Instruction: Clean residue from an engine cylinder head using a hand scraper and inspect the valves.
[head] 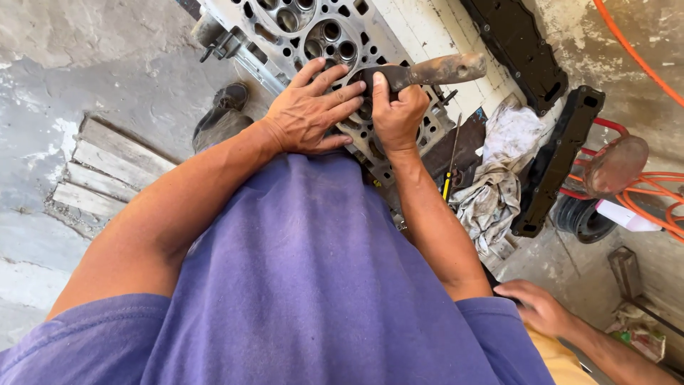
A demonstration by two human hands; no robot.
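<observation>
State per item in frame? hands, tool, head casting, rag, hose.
left hand: flat, fingers spread, pressing on the cylinder head
right hand: closed around the scraper
scraper: held, blade end against the cylinder head
cylinder head: lying face up, chambers exposed
rag: crumpled, lying beside the head
orange hose: coiled
another person's hand: lower right, apart from the work

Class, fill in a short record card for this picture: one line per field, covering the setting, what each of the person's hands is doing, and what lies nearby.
Setting: rough concrete floor, seen from above
Main object: metal cylinder head with round ports
Left hand: spread flat on the cylinder head
Right hand: closed on a scraper with a worn wooden handle, blade on the head
Nearby: dirty rag, screwdriver, black covers, orange hose
Other person: a hand at lower right
</observation>
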